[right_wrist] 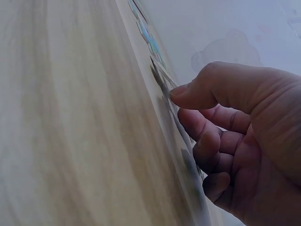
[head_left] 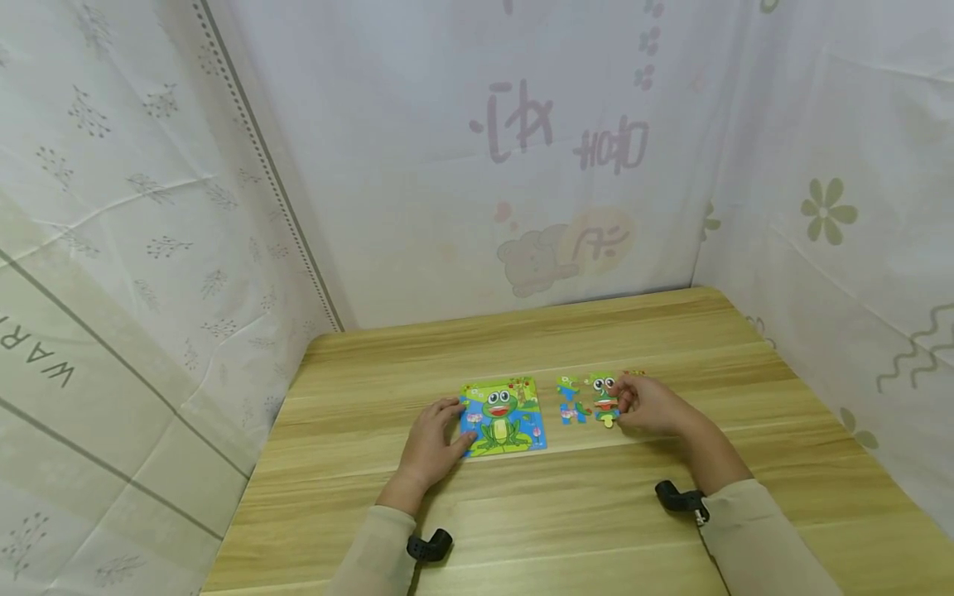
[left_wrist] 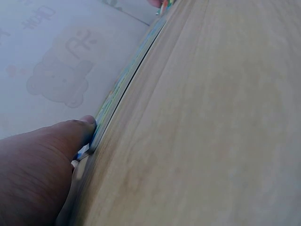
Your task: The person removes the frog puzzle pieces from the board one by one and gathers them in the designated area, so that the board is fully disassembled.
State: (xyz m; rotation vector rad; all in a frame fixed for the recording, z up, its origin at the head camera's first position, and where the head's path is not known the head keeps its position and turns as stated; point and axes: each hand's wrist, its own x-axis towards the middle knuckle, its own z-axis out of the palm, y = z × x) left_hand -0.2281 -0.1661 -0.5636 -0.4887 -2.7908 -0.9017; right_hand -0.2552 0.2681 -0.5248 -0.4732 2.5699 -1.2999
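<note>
A square frog puzzle (head_left: 503, 418) lies flat on the wooden table, with a smiling green frog on a lily pad. At its left edge my left hand (head_left: 432, 447) holds it, the thumb (left_wrist: 77, 132) on the near corner and the fingers farther along. To the right are loose puzzle pieces: blue-and-green ones (head_left: 572, 412) and several showing the frog's eyes, mouth and belly (head_left: 605, 406). My right hand (head_left: 652, 406) pinches the right side of the frog pieces with curled fingers. Seen edge-on in the right wrist view, the pinched piece (right_wrist: 162, 70) is slightly raised; its picture is hidden.
The wooden table (head_left: 522, 513) reaches back to a printed white curtain (head_left: 447, 165), with more curtain at left and right. A black wrist mount (head_left: 430, 546) sits at the left sleeve, and another black mount (head_left: 680, 498) at the right sleeve.
</note>
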